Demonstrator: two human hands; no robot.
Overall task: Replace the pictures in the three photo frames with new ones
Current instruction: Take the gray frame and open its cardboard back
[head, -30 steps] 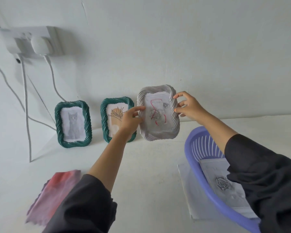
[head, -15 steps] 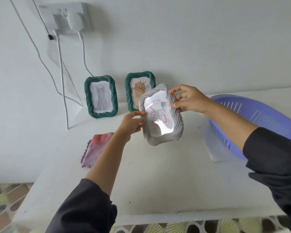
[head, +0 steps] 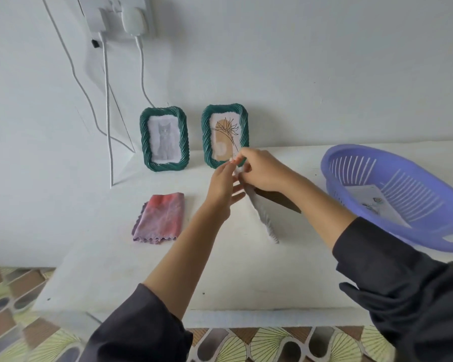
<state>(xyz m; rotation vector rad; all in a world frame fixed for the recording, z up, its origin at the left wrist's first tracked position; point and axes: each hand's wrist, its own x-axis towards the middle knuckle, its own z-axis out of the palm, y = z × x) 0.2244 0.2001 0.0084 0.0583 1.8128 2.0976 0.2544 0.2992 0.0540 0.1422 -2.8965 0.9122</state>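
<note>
Two green rope-edged photo frames stand against the wall: one with a grey cat picture and one with a plant drawing. I hold a third, grey-white frame edge-on above the table, its brown back facing right. My right hand grips its top end. My left hand pinches the same top edge from the left, its other fingers spread. The frame's picture side is hidden from me.
A purple slotted basket with printed sheets inside sits at the right. A folded pink-purple cloth lies left of my arms. Chargers and white cables hang down the wall at the left. The table's front edge is near me.
I have drawn the grey-white frame away from the wall and turned it from face-on to edge-on. Both hands have shifted to its top end. My view has dropped lower.
</note>
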